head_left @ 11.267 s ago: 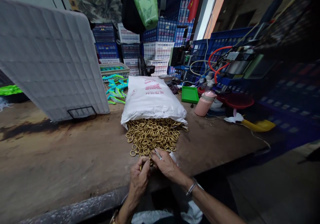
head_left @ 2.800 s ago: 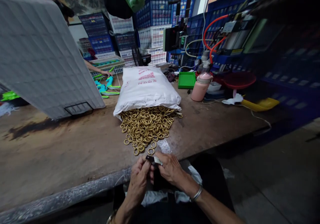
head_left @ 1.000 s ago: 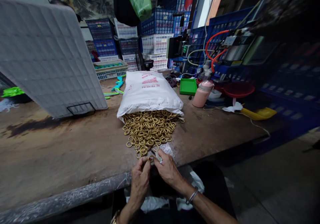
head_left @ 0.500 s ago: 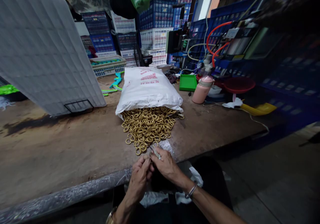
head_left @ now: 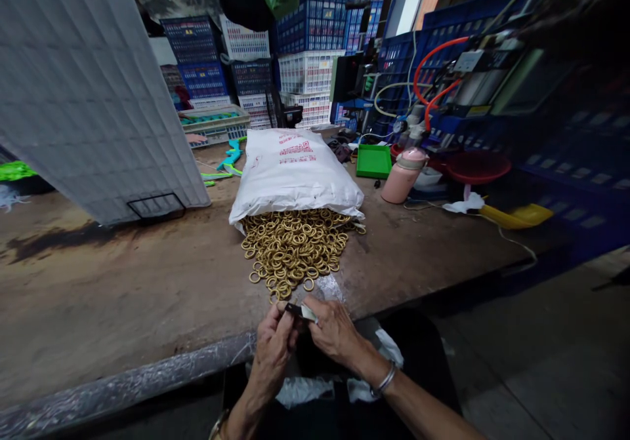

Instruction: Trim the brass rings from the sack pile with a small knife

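Note:
Close to the table's front edge, my right hand (head_left: 331, 330) is closed around a small knife (head_left: 309, 313) with a pale handle and a dark blade pointing left. The blade's tip meets the fingers of my left hand (head_left: 275, 336). Those fingers are pinched together; what sits in them is mostly hidden and too small to name. Just beyond both hands lies a heap of gold-coloured rings (head_left: 294, 246). They spill from the open mouth of a white sack (head_left: 300, 178) with red print, which lies on its side.
A large pale ribbed panel (head_left: 105, 99) stands on the wooden table (head_left: 147, 282) at left. To the right are a green tray (head_left: 374, 161), a pink bottle (head_left: 401, 178), a yellow scoop (head_left: 516, 217) and a machine with red hoses (head_left: 426, 66). Crates (head_left: 310, 73) are stacked behind.
My right hand has turned the knife so its dark blade now lies across toward my left fingers. A bit of another person's hand now shows by the crate behind the panel.

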{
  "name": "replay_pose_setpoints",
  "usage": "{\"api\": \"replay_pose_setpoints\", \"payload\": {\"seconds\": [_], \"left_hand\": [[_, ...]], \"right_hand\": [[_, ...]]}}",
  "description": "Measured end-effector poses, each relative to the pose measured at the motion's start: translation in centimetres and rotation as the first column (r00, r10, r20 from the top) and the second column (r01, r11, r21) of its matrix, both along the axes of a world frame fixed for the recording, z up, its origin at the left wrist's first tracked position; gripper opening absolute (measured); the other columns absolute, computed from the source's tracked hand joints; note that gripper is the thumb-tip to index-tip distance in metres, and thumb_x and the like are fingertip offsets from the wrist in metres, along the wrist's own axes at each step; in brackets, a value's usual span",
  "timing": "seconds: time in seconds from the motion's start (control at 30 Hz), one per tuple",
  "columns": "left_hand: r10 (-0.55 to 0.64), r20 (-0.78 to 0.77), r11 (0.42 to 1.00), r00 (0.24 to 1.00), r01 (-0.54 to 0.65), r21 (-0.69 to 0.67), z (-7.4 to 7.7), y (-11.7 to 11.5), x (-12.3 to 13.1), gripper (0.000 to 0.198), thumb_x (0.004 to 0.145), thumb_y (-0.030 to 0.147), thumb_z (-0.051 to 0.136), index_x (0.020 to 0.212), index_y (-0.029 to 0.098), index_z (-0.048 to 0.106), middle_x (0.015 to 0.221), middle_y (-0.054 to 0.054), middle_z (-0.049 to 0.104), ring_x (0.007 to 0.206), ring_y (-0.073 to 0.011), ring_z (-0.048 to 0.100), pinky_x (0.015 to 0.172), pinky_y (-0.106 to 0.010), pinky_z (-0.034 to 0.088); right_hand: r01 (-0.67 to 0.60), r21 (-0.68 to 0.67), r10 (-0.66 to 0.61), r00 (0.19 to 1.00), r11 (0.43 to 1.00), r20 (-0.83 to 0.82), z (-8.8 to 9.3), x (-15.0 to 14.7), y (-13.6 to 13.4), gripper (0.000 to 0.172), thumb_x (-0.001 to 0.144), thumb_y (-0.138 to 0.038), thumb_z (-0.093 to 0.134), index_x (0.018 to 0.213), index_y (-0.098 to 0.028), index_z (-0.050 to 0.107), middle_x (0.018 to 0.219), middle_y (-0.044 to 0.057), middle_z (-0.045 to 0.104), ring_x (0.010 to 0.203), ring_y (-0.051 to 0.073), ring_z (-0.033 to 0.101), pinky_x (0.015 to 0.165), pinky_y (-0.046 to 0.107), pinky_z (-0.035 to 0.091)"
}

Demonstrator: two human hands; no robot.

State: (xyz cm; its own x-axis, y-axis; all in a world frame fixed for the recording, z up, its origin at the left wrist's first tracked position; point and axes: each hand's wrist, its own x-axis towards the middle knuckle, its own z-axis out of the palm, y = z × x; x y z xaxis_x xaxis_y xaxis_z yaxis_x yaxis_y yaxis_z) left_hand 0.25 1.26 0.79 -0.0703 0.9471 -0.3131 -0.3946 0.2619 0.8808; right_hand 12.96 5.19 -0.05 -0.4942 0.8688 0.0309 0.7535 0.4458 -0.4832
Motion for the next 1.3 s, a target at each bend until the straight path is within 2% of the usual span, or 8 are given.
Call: {"api": "replay_pose_setpoints", "payload": {"seconds": [0.17, 0.3, 0.53, 0.63, 0.77, 0.97, 1.1, 1.3], "left_hand": [[0.001, -0.098, 0.998, 0.995, 0.005, 0.059, -1.1, -0.1, -0.3, 0.028, 0.074, 0.046, 0.055, 0.076, 0.018, 0.048, 0.052, 0.008, 0.033, 0.043, -0.0057, 0.026, 0.043, -0.019, 0.021], [-0.006, -0.168, 0.992, 0.986, 0.027, 0.124, -1.7, -0.2, -0.5, 0.026, 0.077, 0.043, 0.052, 0.078, 0.018, 0.049, 0.054, 0.007, 0.033, 0.046, -0.0067, 0.027, 0.044, -0.019, 0.022], [-0.014, -0.204, 0.993, 0.979, 0.038, 0.113, -1.9, -0.1, -0.7, 0.029, 0.075, 0.046, 0.053, 0.074, 0.018, 0.047, 0.051, 0.008, 0.032, 0.044, -0.0067, 0.027, 0.043, -0.019, 0.021], [-0.010, -0.162, 0.993, 0.987, 0.029, 0.118, -1.9, -0.2, -0.6, 0.028, 0.074, 0.046, 0.055, 0.075, 0.018, 0.048, 0.052, 0.007, 0.037, 0.045, -0.0064, 0.029, 0.044, -0.019, 0.023], [-0.016, -0.098, 1.000, 0.995, 0.015, -0.017, -0.9, -0.7, -0.3, 0.033, 0.068, 0.049, 0.060, 0.073, 0.017, 0.051, 0.057, 0.004, 0.049, 0.042, -0.0048, 0.032, 0.041, -0.018, 0.022], [-0.063, 0.103, 0.992, 0.993, 0.074, -0.105, 1.7, -1.5, 0.1, 0.034, 0.062, 0.048, 0.066, 0.067, 0.017, 0.052, 0.056, 0.003, 0.054, 0.037, -0.0028, 0.032, 0.035, -0.016, 0.020], [-0.045, 0.212, 0.993, 0.976, 0.066, -0.095, 1.1, -1.1, -0.2, 0.034, 0.068, 0.048, 0.061, 0.074, 0.014, 0.059, 0.049, 0.004, 0.048, 0.038, -0.0039, 0.033, 0.034, -0.015, 0.022], [0.012, 0.334, 0.994, 0.942, 0.025, -0.106, 0.9, -0.9, -0.8, 0.026, 0.063, 0.034, 0.068, 0.079, 0.017, 0.057, 0.073, -0.003, 0.062, 0.050, -0.0082, 0.049, 0.037, -0.016, 0.032]], "right_hand": [[-0.037, -0.029, 0.038, 0.999, 0.999, 0.008, 0.6, -0.1, 0.1, 0.023, 0.066, -0.010, 0.039, 0.084, -0.021, 0.049, 0.065, -0.002, 0.054, 0.059, 0.013, 0.045, 0.056, 0.025, 0.023], [-0.068, -0.036, 0.068, 0.998, 0.997, 0.010, 0.5, -0.1, 0.2, 0.022, 0.065, -0.010, 0.038, 0.081, -0.021, 0.049, 0.064, -0.002, 0.053, 0.057, 0.013, 0.043, 0.055, 0.026, 0.021], [-0.079, -0.038, 0.079, 0.997, 0.996, 0.004, 0.0, 0.0, 0.1, 0.025, 0.063, -0.008, 0.040, 0.083, -0.020, 0.049, 0.065, -0.002, 0.053, 0.059, 0.013, 0.045, 0.055, 0.025, 0.022], [-0.096, -0.061, 0.097, 0.995, 0.994, 0.018, 0.3, 0.0, 0.1, 0.025, 0.064, -0.009, 0.040, 0.084, -0.020, 0.050, 0.066, -0.001, 0.053, 0.059, 0.013, 0.045, 0.055, 0.025, 0.024], [-0.058, -0.041, 0.061, 0.996, 0.997, 0.071, 0.3, 0.3, 0.1, 0.024, 0.067, -0.011, 0.040, 0.087, -0.019, 0.050, 0.069, 0.002, 0.056, 0.063, 0.015, 0.049, 0.057, 0.025, 0.026], [0.137, 0.023, -0.139, 0.983, 0.990, 0.124, -0.3, 1.0, 2.1, 0.024, 0.075, -0.014, 0.039, 0.096, -0.016, 0.049, 0.073, 0.004, 0.060, 0.065, 0.016, 0.053, 0.057, 0.025, 0.028], [0.294, 0.054, -0.298, 0.936, 0.954, 0.187, -0.3, 0.4, 3.2, 0.017, 0.082, -0.022, 0.039, 0.095, -0.016, 0.049, 0.077, 0.007, 0.063, 0.068, 0.019, 0.058, 0.058, 0.027, 0.029], [0.326, 0.062, -0.332, 0.913, 0.943, 0.238, 0.2, -1.0, 3.6, 0.021, 0.083, -0.023, 0.042, 0.102, -0.015, 0.048, 0.087, 0.011, 0.064, 0.079, 0.021, 0.059, 0.064, 0.028, 0.033]]}}
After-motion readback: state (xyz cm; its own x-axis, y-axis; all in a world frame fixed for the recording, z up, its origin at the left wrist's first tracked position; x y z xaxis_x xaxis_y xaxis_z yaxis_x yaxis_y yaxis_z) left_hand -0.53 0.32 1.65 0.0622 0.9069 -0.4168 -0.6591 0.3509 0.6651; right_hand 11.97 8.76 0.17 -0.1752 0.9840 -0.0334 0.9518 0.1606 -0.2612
